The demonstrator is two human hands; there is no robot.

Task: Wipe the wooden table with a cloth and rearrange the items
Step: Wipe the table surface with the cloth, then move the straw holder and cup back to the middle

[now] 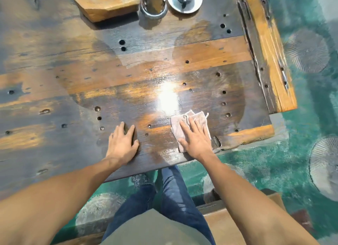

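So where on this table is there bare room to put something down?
The wooden table is bare between the two hands and the far items, and leftward. The far edge is crowded: wooden block, metal canister, cup and saucer. The cloth under the right hand fills the near corner.

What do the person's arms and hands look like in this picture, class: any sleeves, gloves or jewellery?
Both arms are bare from the frame's lower edge to the wrists, with no sleeves showing. The left hand and right hand wear no gloves, rings, watch or bracelet. Fingers show short nails.
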